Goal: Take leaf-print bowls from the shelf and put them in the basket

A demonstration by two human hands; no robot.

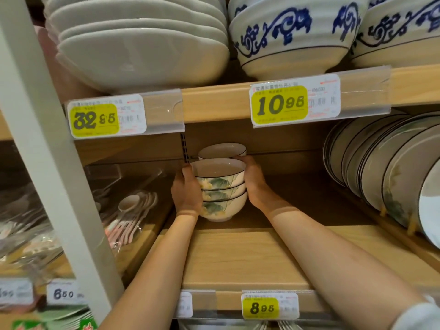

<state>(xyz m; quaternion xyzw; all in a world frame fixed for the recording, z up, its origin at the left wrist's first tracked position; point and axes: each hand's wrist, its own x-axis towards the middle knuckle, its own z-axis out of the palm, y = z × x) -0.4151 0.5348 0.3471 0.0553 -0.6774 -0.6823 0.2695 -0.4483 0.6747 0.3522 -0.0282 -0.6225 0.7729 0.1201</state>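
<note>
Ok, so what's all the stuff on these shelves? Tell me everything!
leaf-print bowls: three in one stack, white with green leaves, back of the middle shelf
bowl behind: at least one, white with a dark rim, just behind the stack
plates: a row too many to count, white with dark rims, standing on edge at the right
white dishes: one stack, top shelf, left
blue-pattern bowls: two showing, white and blue, top shelf, right
spoons: a bunch, pale pink and white, left compartment
yellow price tags: three, on the shelf edges
shelf: light wood
left hand: holds the stack's left side
right hand: holds its right side
</note>
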